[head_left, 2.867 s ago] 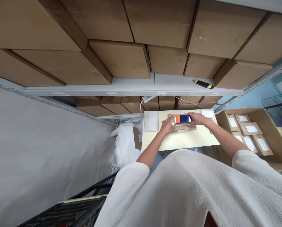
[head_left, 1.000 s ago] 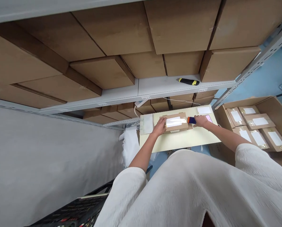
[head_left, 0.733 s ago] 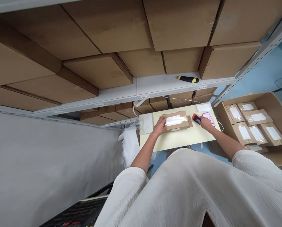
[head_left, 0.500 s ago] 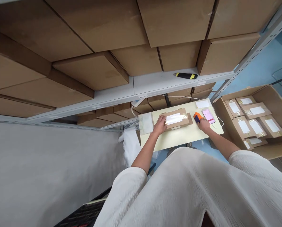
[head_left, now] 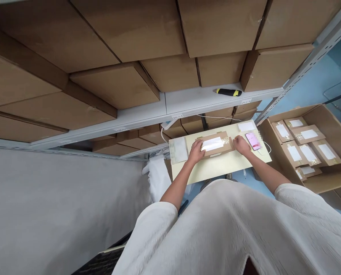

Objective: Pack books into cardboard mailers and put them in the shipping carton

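A long, flat cardboard box [head_left: 216, 153] with a white label and clear tape lies on the cream tabletop [head_left: 184, 173]. My left hand [head_left: 197, 151] grips its left end, with the fingers over the top and the thumb at the near side. At the box's right end is my right hand [head_left: 241, 145], its fingers curled in; whatever they may hold is hidden. Just right of that hand lies a phone [head_left: 253, 141] with a pink screen. The orange and purple tool is out of sight.
Rows of cardboard boxes [head_left: 164, 76] fill the shelf ahead, where a black and yellow utility knife [head_left: 228, 92] lies at the edge. To the right stands a large open carton [head_left: 327, 179] with several labelled boxes inside. White wrapping [head_left: 158, 177] hangs left of the table.
My right hand has moved left, from beside the phone to the box's right end. The orange and purple tool seen in it before no longer shows. My left hand stays on the box.
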Action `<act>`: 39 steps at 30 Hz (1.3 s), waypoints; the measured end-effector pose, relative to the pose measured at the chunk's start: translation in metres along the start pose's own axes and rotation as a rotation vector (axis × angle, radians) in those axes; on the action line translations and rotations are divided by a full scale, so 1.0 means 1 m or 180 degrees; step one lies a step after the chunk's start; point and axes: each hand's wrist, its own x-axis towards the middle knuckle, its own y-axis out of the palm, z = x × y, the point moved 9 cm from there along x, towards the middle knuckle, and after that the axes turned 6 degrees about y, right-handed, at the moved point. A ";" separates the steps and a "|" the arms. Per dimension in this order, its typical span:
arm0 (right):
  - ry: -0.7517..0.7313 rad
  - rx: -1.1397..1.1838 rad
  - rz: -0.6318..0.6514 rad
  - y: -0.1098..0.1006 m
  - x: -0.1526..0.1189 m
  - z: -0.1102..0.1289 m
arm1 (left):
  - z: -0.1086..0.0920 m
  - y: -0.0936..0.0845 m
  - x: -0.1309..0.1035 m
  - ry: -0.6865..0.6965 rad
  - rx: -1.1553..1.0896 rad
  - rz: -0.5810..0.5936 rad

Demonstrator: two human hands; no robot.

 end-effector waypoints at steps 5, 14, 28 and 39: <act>-0.0060 0.0164 0.0191 0.000 0.011 0.056 | 0.023 -0.019 -0.002 -0.0905 -0.0159 -0.0763; -0.0080 -0.0052 0.0177 -0.026 -0.003 0.079 | 0.021 -0.027 -0.004 -0.1305 -0.0475 -0.0624; -0.0278 0.0446 0.0737 0.019 -0.041 0.048 | 0.030 0.002 -0.055 -0.1595 -0.0466 -0.0521; -0.0146 0.0831 0.0922 0.026 -0.016 0.058 | 0.052 0.002 -0.031 -0.1672 -0.0606 -0.0711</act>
